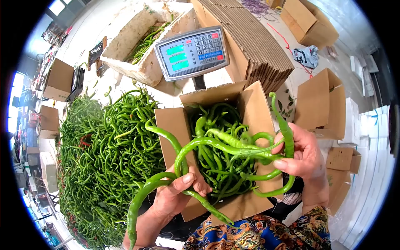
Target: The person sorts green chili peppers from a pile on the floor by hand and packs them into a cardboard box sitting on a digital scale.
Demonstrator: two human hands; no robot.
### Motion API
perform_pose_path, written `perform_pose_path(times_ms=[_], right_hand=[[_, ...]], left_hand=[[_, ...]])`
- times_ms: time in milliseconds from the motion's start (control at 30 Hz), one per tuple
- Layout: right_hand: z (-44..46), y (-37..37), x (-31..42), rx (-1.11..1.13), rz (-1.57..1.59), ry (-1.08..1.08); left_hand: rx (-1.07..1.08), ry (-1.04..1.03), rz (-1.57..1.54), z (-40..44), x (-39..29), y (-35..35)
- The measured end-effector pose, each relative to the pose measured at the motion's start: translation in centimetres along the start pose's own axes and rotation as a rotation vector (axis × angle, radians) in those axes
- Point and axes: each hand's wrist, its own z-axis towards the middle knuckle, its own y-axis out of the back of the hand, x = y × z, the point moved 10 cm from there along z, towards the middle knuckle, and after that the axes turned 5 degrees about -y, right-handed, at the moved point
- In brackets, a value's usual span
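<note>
Long, curled green chili peppers (137, 204) are gripped by my left hand (173, 198), its thumb pressed over their stems above the box's near left side. On the right, my right hand (306, 156) pinches several more green chili peppers (287, 129) between thumb and fingers. One long pepper arches across from one hand to the other. Below them stands an open cardboard box (258, 104) with its flaps up, partly filled with green peppers (216, 166). The hands and held peppers hide part of the box's contents.
A large heap of green peppers (108, 166) lies to the left. Behind the box are a digital scale display (191, 54), a dirty white foam box (125, 66) holding some peppers, and stacked flat cardboard (266, 46). Another open carton (316, 104) stands at right.
</note>
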Motion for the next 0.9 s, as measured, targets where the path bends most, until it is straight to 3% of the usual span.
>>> perform_pose_path(times_ms=[200,500,600,733,833,900], right_hand=[[-0.8,-0.3,-0.9,0.036,0.201,-0.063],[-0.3,-1.2,-1.4,0.032,0.179,-0.065],[-0.2,-2.8,-2.2,0.145,0.081,-0.177],[0.0,-4.7,-2.5,0.246,-0.151,-0.163],[-0.2,-4.9,-1.6,0.212,-0.481,-0.058],[-0.1,-5.0,-0.3,0.116,-0.569,0.177]], left_hand=[[-0.010,0.033,-0.016,-0.1,0.4,0.0],[0.064,0.034,-0.050,-0.6,0.0,-0.5],[0.056,0.005,-0.041,-0.3,-0.4,-0.8],[0.149,0.074,-0.042,-0.4,0.4,-1.3],[0.180,0.145,-0.077,-0.7,1.6,-1.7],[0.073,0.099,-0.057,-0.5,1.7,-1.5]])
